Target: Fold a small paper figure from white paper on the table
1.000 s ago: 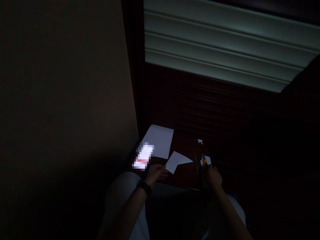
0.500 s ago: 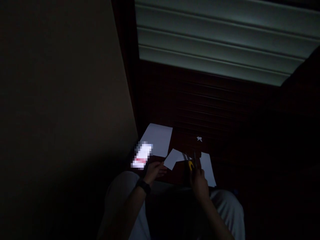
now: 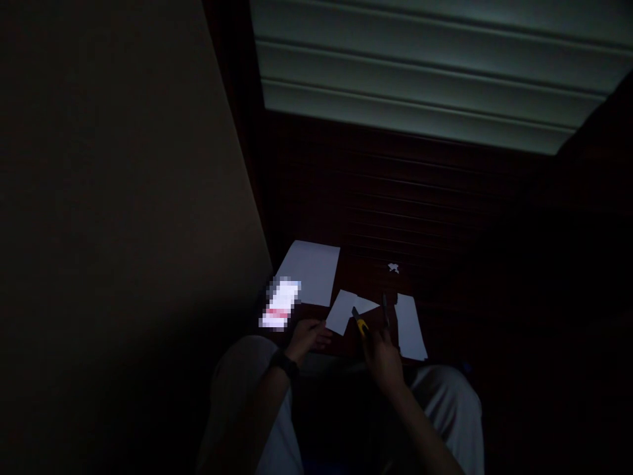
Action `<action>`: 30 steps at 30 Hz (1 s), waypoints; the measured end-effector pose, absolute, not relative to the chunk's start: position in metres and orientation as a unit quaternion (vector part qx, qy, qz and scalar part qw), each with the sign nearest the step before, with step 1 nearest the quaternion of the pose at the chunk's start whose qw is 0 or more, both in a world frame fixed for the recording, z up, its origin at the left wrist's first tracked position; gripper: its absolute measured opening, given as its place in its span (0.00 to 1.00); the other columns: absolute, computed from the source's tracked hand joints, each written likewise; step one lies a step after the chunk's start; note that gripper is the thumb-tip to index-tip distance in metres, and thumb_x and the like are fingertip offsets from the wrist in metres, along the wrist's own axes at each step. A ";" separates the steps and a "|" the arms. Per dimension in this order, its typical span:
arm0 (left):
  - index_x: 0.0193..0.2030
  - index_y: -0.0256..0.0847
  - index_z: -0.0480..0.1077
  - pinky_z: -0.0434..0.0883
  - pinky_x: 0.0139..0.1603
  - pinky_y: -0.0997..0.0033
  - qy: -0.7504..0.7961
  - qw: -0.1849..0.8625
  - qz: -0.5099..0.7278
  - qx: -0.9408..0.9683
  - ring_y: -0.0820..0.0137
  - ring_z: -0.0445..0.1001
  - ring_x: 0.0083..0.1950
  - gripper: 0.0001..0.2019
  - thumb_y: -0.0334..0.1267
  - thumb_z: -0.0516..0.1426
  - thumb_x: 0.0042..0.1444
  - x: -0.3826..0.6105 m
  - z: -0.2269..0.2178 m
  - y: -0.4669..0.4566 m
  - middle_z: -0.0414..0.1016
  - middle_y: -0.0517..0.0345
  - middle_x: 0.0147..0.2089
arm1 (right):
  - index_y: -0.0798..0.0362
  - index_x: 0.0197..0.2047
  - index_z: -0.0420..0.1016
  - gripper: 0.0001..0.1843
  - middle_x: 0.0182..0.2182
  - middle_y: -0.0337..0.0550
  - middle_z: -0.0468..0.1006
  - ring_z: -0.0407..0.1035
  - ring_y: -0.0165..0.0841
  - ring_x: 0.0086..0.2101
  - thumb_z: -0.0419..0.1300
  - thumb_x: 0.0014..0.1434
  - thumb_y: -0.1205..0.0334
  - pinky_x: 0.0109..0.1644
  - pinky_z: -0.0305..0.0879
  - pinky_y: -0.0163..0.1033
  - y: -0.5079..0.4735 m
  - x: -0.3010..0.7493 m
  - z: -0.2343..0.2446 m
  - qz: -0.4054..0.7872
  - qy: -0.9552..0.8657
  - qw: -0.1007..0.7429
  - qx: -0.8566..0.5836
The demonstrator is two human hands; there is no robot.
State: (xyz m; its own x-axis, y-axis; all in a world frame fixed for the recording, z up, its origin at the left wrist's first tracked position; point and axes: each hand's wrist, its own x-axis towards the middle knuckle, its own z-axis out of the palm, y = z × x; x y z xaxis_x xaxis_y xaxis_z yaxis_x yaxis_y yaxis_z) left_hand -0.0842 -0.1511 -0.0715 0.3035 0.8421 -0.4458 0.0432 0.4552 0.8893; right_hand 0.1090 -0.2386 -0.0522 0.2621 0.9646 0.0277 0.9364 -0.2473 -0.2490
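Yellow-handled knife [image 3: 361, 324] sits in the closed grip of the right hand [image 3: 383, 356], its tip over the folded paper [image 3: 345, 310] by the bench's [image 3: 366, 277] near edge. A clean cut here would want the sheet pinned flat and fingers off the blade's line. The left hand [image 3: 309, 334] lies loosely open and empty at the near-left corner, just beside the paper, wrist low.

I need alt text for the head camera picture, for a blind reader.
In a dark room, a seated person's right hand holds a yellow-marked tool at a small white paper on a dark table; the left hand rests beside it. More white sheets and a glowing screen lie nearby.
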 end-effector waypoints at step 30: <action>0.38 0.32 0.70 0.74 0.40 0.62 0.468 0.720 0.296 0.418 0.62 0.75 0.39 0.22 0.46 0.65 0.39 -0.069 -0.040 -0.120 0.74 0.45 0.39 | 0.48 0.55 0.61 0.18 0.46 0.46 0.67 0.68 0.36 0.41 0.46 0.62 0.58 0.43 0.67 0.38 -0.248 0.129 -0.054 0.087 -0.700 0.249 -0.664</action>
